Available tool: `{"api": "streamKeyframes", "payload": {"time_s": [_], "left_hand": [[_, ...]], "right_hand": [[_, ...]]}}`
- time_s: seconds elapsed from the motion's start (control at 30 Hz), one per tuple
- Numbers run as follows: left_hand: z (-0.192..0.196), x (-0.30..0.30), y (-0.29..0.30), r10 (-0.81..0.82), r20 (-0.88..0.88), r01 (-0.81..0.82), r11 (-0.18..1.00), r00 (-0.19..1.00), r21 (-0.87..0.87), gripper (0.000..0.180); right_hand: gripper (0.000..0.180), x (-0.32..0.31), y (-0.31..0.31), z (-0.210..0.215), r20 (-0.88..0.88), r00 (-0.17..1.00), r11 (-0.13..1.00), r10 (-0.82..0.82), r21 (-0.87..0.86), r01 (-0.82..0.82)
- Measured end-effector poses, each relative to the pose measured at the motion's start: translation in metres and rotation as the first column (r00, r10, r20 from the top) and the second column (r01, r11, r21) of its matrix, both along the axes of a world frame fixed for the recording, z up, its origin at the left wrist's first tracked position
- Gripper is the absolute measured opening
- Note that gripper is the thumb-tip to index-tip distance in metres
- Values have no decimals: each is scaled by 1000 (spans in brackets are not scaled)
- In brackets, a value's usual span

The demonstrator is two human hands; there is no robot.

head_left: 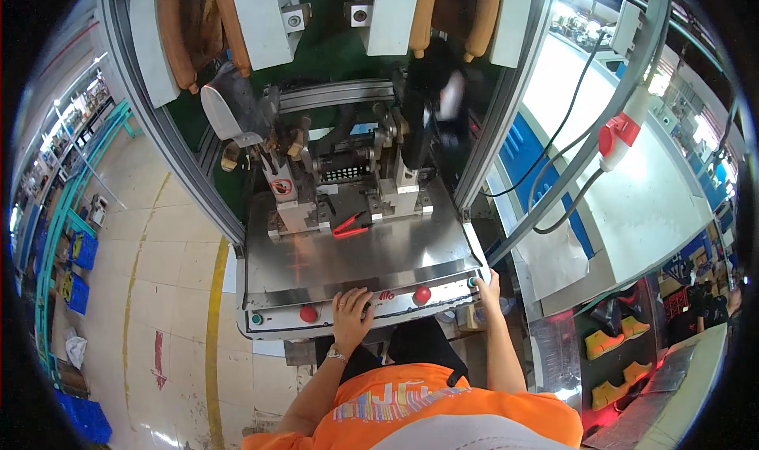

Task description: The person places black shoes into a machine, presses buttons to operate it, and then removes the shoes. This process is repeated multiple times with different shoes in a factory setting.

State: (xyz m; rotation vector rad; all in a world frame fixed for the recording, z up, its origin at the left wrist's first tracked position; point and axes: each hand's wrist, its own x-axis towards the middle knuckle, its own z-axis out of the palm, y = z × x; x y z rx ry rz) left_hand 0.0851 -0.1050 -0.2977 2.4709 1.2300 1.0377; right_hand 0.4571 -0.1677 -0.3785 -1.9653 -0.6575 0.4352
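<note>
My left hand (352,311) lies over the middle of the machine's front control panel (281,317), fingers bent loosely and spread, beside a small dark knob-like part. At the panel's right end, my right hand (489,292) has its thumb side at a green button (473,281); its fingers are stretched and partly hidden. Behind the panel stand two metal fixtures. The left one carries a dark boot-like piece with a pale sole (220,115). On the right one is a black piece (431,106), smeared by motion. Red-handled pliers (350,227) lie on the steel bed (316,260).
Two red buttons, one left (307,314) and one right (423,295), sit on the panel. Brown padded arms (229,23) hang above. A white machine (617,213) with a red plug (621,134) stands at right, yellow-and-black shoes (609,342) below it. Blue bins (77,293) stand far left.
</note>
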Motion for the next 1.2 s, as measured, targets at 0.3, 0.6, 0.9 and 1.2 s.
{"api": "streamKeyframes", "payload": {"time_s": [0.3, 0.6, 0.9, 1.2], "left_hand": [[-6, -2, 2, 2, -40, -1, 999, 999, 39, 21], [-9, 1, 2, 31, -53, -28, 998, 998, 54, 16], [-11, 3, 1, 48, -47, -45, 997, 998, 56, 13], [-9, 3, 2, 47, -31, -44, 996, 998, 76, 15]], "right_hand": [[29, -40, 13, 19, 322, 885, 942, -335, 84, 326], [26, -41, 14, 17, 360, 856, 929, -371, 126, 349], [26, -44, 13, 27, 342, 867, 932, -363, 121, 342], [24, -46, 14, 28, 341, 868, 932, -361, 119, 341]]}}
